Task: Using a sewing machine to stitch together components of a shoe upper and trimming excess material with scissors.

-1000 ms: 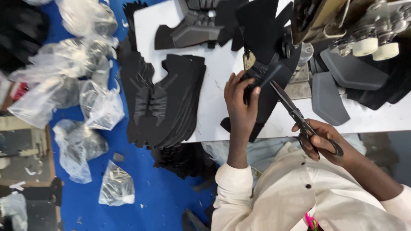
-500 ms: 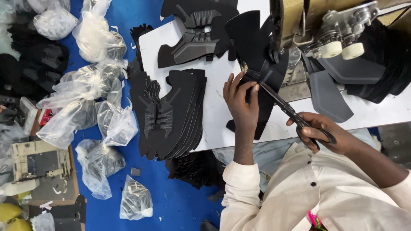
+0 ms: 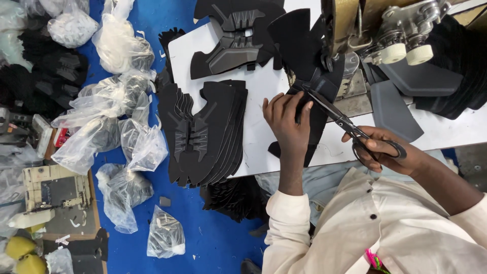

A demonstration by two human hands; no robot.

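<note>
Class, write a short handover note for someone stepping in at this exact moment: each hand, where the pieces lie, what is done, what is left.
Left hand: holding a black cut piece flat on the white table.
Right hand: gripping scissors, blades at the piece's upper edge, beside the sewing machine.
Stack of black pieces: fanned out on the table, left of the hands.
Done: piece in position.
Left: apparently the snip itself, not finished.
</note>
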